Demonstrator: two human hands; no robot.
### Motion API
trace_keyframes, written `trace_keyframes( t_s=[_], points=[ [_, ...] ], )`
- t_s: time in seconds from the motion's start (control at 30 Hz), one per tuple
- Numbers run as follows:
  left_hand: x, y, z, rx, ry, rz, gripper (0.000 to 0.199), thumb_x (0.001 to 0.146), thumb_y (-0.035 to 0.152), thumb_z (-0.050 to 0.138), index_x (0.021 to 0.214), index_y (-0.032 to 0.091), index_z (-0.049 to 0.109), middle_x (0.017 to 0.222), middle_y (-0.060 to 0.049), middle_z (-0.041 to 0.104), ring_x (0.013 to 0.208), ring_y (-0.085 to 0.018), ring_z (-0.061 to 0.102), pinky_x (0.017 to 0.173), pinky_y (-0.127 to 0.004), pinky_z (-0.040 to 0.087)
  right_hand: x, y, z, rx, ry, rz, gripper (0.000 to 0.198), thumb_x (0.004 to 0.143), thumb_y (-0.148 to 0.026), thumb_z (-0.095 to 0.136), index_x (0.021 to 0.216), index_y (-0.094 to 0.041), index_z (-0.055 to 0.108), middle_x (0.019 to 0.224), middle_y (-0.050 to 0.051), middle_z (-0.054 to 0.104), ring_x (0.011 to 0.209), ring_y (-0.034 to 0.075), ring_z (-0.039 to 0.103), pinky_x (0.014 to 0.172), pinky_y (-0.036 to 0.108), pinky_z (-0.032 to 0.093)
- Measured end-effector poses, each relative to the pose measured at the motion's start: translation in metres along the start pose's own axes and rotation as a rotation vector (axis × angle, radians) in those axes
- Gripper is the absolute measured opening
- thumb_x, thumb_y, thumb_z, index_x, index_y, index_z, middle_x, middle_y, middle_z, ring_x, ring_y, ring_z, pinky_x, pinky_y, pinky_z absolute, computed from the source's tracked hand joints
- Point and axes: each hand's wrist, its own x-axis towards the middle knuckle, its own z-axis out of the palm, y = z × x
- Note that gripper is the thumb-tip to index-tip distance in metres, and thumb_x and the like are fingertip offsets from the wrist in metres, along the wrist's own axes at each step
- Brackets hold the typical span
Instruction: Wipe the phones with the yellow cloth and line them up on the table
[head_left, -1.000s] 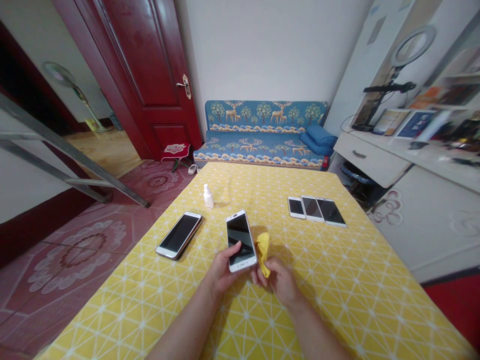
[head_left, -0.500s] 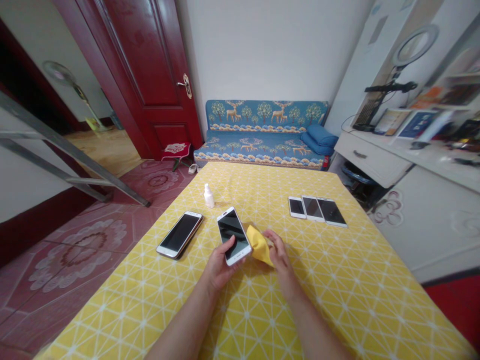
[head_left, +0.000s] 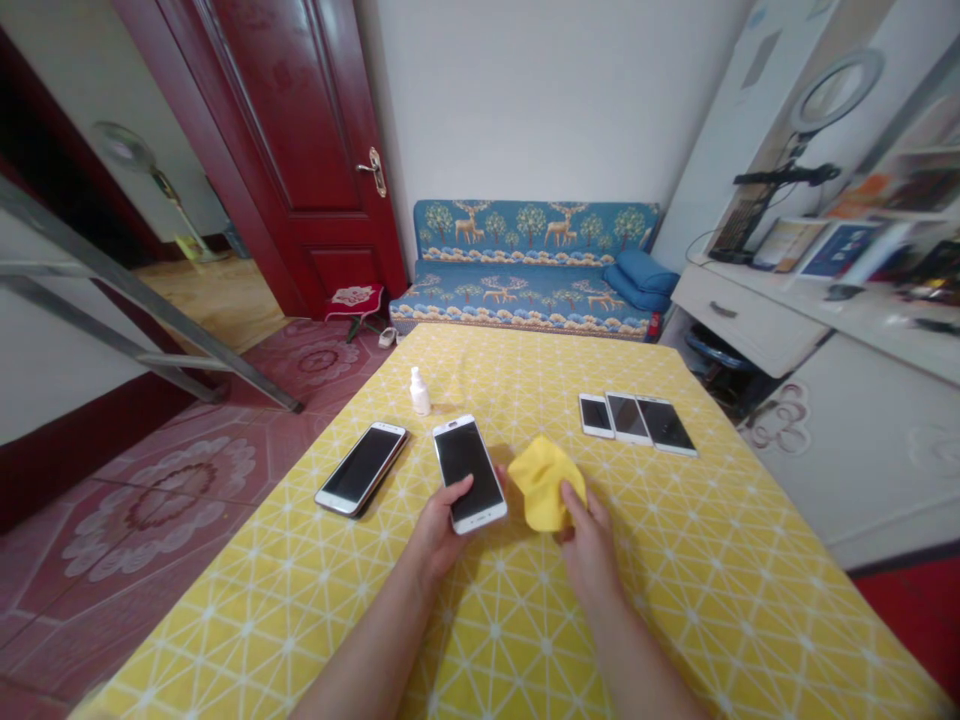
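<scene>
White phone (head_left: 469, 460) (screen black) in the left hand (head_left: 437, 530), rumpled yellow cloth (head_left: 544, 484) in the right hand (head_left: 592, 546)

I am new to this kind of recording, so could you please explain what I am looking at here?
There is no machine here, only a person, and the view comes from a camera worn on that person's head, looking forward and down. The left grip, simply a bare hand, holds a white-framed phone screen up, with its thumb over the screen. The right grip, the other bare hand, holds a yellow cloth to the right of that phone. On the table, with its yellow, white-lined covering, a second phone lies to the left, a small white bottle stands farther back, and three more phones lie in a row to the right.
</scene>
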Motion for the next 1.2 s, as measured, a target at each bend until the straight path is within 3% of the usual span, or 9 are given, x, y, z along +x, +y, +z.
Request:
trace_keyframes(
  t_s=[0.1, 0.2, 0.37, 0.53, 0.63, 0.73, 0.83, 0.93, 1.2],
  points=[
    [-0.003, -0.005, 0.002, 0.074, -0.137, 0.0, 0.037, 0.083, 0.02, 0.059, 0.115, 0.003, 0.061, 0.119, -0.02, 0.065, 0.108, -0.028, 0.063, 0.086, -0.035, 0.052, 0.008, -0.001, -0.007, -0.056, 0.129, -0.135, 0.033, 0.071, -0.042, 0.072, 0.095, -0.019, 0.064, 0.089, 0.003, 0.068, 0.076, 0.018, 0.062, 0.066, 0.029, 0.048],
    [-0.004, -0.013, 0.005, 0.162, -0.163, -0.028, 0.038, 0.082, 0.026, 0.061, 0.114, 0.004, 0.062, 0.118, -0.02, 0.065, 0.102, -0.03, 0.065, 0.079, -0.037, 0.054, 0.007, -0.002, -0.01, -0.411, 0.107, -0.347, 0.022, 0.082, -0.039, 0.062, 0.089, -0.019, 0.064, 0.078, 0.002, 0.064, 0.071, 0.018, 0.057, 0.066, 0.029, 0.044],
    [-0.005, -0.019, 0.011, 0.113, -0.065, -0.066, 0.042, 0.084, 0.039, 0.058, 0.107, 0.005, 0.064, 0.099, -0.017, 0.072, 0.085, -0.026, 0.069, 0.078, -0.036, 0.052, -0.022, 0.002, 0.01, -0.964, -0.331, -0.841, 0.017, 0.084, -0.015, 0.048, 0.082, -0.021, 0.064, 0.081, 0.005, 0.061, 0.081, 0.021, 0.054, 0.074, 0.034, 0.04],
    [-0.015, -0.015, 0.017, -0.002, -0.166, -0.142, 0.071, 0.084, 0.067, 0.04, 0.089, 0.002, 0.068, 0.078, -0.017, 0.071, 0.076, -0.023, 0.068, 0.078, -0.032, 0.051, -0.052, 0.007, 0.034, -1.205, -0.657, -0.964, 0.013, 0.082, -0.014, 0.053, 0.087, -0.021, 0.062, 0.085, 0.004, 0.061, 0.086, 0.022, 0.051, 0.082, 0.039, 0.037],
    [-0.019, -0.017, 0.021, -0.015, -0.182, -0.077, 0.068, 0.083, 0.068, 0.039, 0.08, 0.007, 0.068, 0.066, -0.011, 0.068, 0.064, -0.019, 0.066, 0.068, -0.028, 0.051, -0.05, 0.008, 0.036, -1.227, -0.603, -1.015, 0.016, 0.085, -0.014, 0.05, 0.092, -0.021, 0.063, 0.083, 0.005, 0.062, 0.084, 0.021, 0.052, 0.08, 0.038, 0.037],
    [-0.019, -0.023, 0.022, 0.023, -0.182, -0.038, 0.064, 0.083, 0.066, 0.042, 0.093, 0.009, 0.068, 0.079, -0.011, 0.071, 0.073, -0.02, 0.067, 0.072, -0.028, 0.05, -0.036, 0.009, 0.029, -1.254, -0.439, -1.049, 0.023, 0.086, -0.01, 0.046, 0.098, -0.019, 0.063, 0.083, 0.006, 0.062, 0.081, 0.021, 0.052, 0.075, 0.036, 0.036],
    [-0.017, -0.029, 0.021, 0.125, -0.189, -0.076, 0.063, 0.083, 0.065, 0.044, 0.107, 0.01, 0.066, 0.088, -0.014, 0.072, 0.082, -0.024, 0.068, 0.077, -0.033, 0.049, -0.017, 0.008, 0.018, -1.313, -0.228, -1.028, 0.024, 0.087, -0.009, 0.043, 0.1, -0.017, 0.062, 0.083, 0.007, 0.063, 0.081, 0.022, 0.054, 0.075, 0.035, 0.036],
    [-0.017, -0.034, 0.018, 0.267, -0.212, -0.174, 0.072, 0.081, 0.071, 0.038, 0.099, 0.007, 0.067, 0.078, -0.017, 0.071, 0.066, -0.023, 0.067, 0.065, -0.033, 0.05, -0.002, 0.004, 0.007, -1.343, -0.1, -0.958, 0.025, 0.087, -0.009, 0.041, 0.1, -0.016, 0.061, 0.087, 0.008, 0.065, 0.085, 0.023, 0.055, 0.077, 0.036, 0.037],
    [-0.02, -0.037, 0.005, 0.336, -0.36, -0.226, 0.068, 0.081, 0.068, 0.039, 0.104, 0.01, 0.064, 0.082, -0.017, 0.069, 0.066, -0.021, 0.067, 0.06, -0.029, 0.047, 0.004, -0.014, 0.006, -1.275, -0.094, -1.044, 0.028, 0.088, -0.009, 0.037, 0.096, -0.017, 0.062, 0.086, 0.008, 0.063, 0.083, 0.022, 0.054, 0.075, 0.035, 0.037]
  ],
)
